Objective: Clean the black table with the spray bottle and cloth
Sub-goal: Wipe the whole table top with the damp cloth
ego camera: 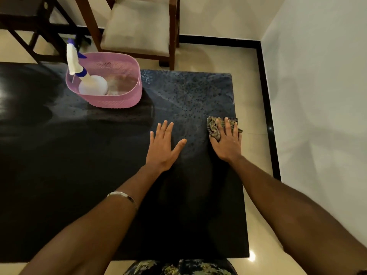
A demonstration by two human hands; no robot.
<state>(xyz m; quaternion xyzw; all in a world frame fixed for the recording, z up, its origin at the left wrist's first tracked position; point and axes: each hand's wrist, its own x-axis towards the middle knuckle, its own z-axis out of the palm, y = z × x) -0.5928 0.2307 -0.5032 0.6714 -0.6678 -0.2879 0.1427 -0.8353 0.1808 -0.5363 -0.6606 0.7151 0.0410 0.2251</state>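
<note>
The black table (79,175) fills most of the view, and its far right part is speckled with spray droplets. My right hand (227,141) presses flat on a crumpled patterned cloth (213,128) near the table's right edge. My left hand (163,147) rests flat on the tabletop beside it, fingers spread, holding nothing. The white spray bottle (89,84) with a blue trigger stands inside a pink basket (113,100) at the back of the table.
A wooden chair (137,28) with a beige seat stands behind the table. Dark furniture legs (31,28) are at the far left. A white wall (317,96) with a black skirting runs close along the table's right side, with a strip of beige floor between.
</note>
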